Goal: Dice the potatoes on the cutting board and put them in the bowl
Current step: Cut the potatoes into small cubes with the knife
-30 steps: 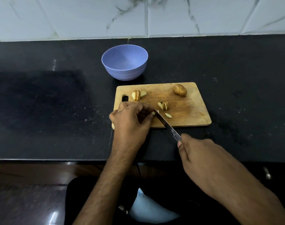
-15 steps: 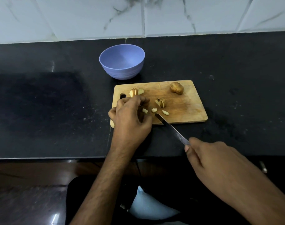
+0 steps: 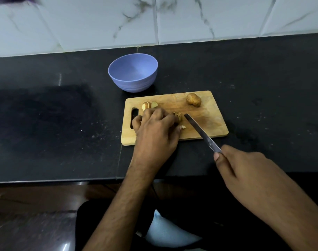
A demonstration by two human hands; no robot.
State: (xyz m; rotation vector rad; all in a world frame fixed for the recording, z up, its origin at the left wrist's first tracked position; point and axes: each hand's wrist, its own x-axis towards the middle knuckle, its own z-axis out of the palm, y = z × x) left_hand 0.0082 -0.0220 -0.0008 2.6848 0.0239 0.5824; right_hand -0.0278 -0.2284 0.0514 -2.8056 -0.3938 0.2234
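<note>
Two hands busy here, and the setup makes sense once you look at who's doing what. Left hand (image 3: pixel 154 131) sits on the cutting board (image 3: pixel 214 124), fingers curled down over a potato chunk (image 3: pixel 178 115) near the middle, pinning it so it won't roll under the blade. Right hand (image 3: pixel 245 171) is wrapped around the handle of the knife (image 3: pixel 201 132), out past the near edge of the board, with the blade angled in from the near right so the tip lands just to the right of that chunk. Can't tell if the blade is touching it yet.

Rest of the potato stuff: one whole potato (image 3: pixel 193 100) parked at the far right corner, out of the way, plus a couple of cut pieces (image 3: pixel 149 105) at the far left by the handle slot, and a small pale bit (image 3: pixel 183 127) just near of the held chunk.

Blue bowl (image 3: pixel 132 73) sits just beyond the board's far left edge, looks empty, close enough for an easy transfer. I'd say this is mid-dicing, lots left. Watch those fingertips, they're right beside the blade.
</note>
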